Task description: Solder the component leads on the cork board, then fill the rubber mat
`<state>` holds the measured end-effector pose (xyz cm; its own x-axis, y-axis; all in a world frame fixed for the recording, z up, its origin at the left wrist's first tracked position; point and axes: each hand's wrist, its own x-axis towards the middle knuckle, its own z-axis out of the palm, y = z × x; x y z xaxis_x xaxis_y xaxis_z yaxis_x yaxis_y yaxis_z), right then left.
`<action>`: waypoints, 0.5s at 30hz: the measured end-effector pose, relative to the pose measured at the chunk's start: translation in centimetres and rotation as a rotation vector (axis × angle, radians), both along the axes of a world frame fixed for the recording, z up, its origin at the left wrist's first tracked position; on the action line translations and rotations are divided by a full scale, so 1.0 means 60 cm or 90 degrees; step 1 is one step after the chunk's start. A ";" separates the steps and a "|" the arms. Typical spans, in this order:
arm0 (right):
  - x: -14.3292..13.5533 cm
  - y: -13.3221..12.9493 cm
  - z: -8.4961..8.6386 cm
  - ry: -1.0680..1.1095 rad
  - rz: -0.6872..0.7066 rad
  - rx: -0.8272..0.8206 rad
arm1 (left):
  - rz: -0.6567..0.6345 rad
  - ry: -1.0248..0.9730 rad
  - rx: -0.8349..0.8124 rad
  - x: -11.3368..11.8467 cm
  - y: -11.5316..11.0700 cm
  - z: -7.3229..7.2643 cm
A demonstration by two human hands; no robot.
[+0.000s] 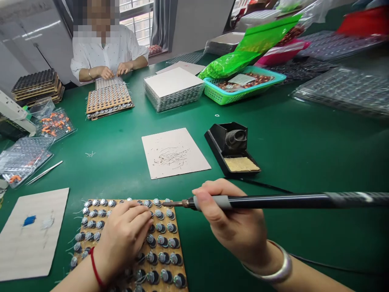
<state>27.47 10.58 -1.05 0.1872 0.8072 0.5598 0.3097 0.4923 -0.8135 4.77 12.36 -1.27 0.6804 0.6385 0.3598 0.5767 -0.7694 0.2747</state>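
Note:
A soldering iron (212, 202) lies across my right hand (234, 223), its grey grip pinched between thumb and fingers. The iron's tip points left, at the upper right edge of a brown board (179, 259). Rows of small round silver components (162, 241) stand on that board, some with thin wires trailing off its left side. Over the board's upper middle, my left hand (129, 233) is closed with its fingers pressed together; what they hold is hidden beneath them.
Beyond the board lie a card with wire scraps (174, 156) and an iron stand with sponge (235, 152). A marked card (36, 251) and tweezers (45, 172) are on the left. Across the table, a person (109, 56) handles another board (107, 97). A basket (225, 97) stands behind.

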 end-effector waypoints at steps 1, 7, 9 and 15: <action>0.001 -0.005 0.003 -0.005 -0.008 -0.007 | 0.000 -0.002 -0.010 -0.006 0.000 0.006; 0.002 -0.055 0.004 -0.012 -0.036 -0.085 | 0.056 -0.025 -0.088 -0.066 -0.039 0.044; -0.002 -0.071 0.002 -0.010 -0.044 -0.101 | 0.076 -0.011 -0.146 -0.081 -0.067 0.047; -0.011 -0.092 0.008 -0.021 0.029 -0.056 | 0.130 0.004 -0.265 -0.092 -0.138 0.030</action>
<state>26.79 5.08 -0.56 0.1319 0.8606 0.4919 0.3163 0.4338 -0.8437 -0.77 4.05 0.55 0.5265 0.8492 0.0410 0.7078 -0.4645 0.5322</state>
